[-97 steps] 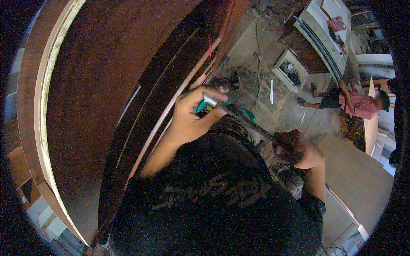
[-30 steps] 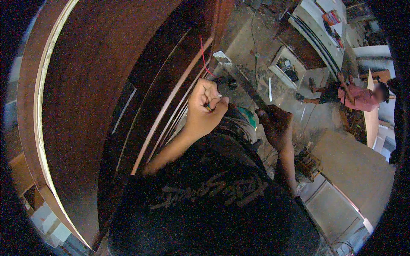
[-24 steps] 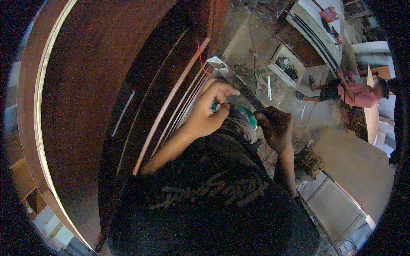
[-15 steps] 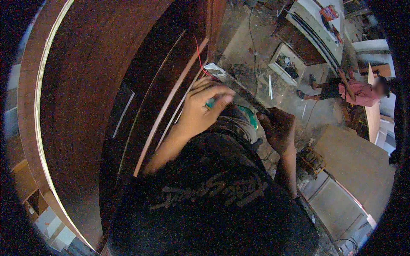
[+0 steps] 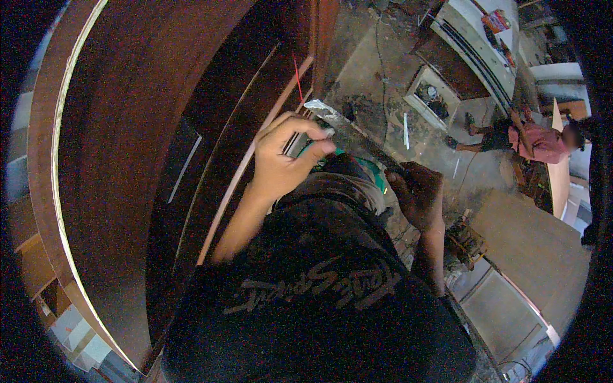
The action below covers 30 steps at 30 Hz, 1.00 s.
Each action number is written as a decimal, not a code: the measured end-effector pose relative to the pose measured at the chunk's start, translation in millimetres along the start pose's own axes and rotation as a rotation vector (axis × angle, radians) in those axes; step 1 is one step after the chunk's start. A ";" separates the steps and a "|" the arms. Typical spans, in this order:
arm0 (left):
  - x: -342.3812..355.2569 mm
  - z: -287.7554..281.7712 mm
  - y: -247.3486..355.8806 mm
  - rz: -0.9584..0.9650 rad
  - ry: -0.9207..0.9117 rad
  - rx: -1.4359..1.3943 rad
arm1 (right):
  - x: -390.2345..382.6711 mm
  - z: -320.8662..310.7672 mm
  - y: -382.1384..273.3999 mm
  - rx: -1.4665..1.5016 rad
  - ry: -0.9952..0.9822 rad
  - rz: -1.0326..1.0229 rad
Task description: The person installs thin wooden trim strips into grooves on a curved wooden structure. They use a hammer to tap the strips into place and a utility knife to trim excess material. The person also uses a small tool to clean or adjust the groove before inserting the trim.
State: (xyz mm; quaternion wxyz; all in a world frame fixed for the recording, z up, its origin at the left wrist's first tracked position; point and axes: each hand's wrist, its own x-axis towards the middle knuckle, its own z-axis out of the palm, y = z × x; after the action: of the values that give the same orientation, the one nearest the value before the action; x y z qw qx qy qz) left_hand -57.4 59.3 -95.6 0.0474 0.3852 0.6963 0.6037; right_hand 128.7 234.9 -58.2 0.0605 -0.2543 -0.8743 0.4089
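Note:
My right hand [image 5: 418,195] is closed round the near end of a long, flat, dark strip [image 5: 359,135]. The strip slants up and left, and its far end is smeared whitish; its exact kind is unclear. Beside that far end, my left hand [image 5: 276,153] is curled, with a gap between thumb and forefinger. Something pale shows at the forefinger's tip, too small to make out. Left of this hand stands a dark brown wooden panel frame [image 5: 223,210] with a pinkish edge strip. A thin red line [image 5: 298,80] hangs near its upper part.
A large dark brown board [image 5: 121,159] with a pale edge curves along the left. A co-worker in a pink shirt [image 5: 539,142] is at the right. A white framed box [image 5: 431,96], a cable [image 5: 382,64], a white strip [image 5: 406,131] and brown sheets [image 5: 536,236] lie around the floor.
My left hand has shifted left and slightly down, away from the strip, and its thumb and forefinger have parted. My right hand and the strip have hardly moved.

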 end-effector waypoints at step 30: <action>5.7 -14.2 5.9 0.120 -0.206 0.068 | 5.5 -12.1 16.9 -0.013 -0.191 -0.070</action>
State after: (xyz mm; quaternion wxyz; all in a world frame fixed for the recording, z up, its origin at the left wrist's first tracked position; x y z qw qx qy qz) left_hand -66.1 51.1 -84.4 0.0695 0.4874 0.6835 0.5389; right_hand 134.5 255.0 -63.4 -0.0107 -0.1839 -0.8872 0.4231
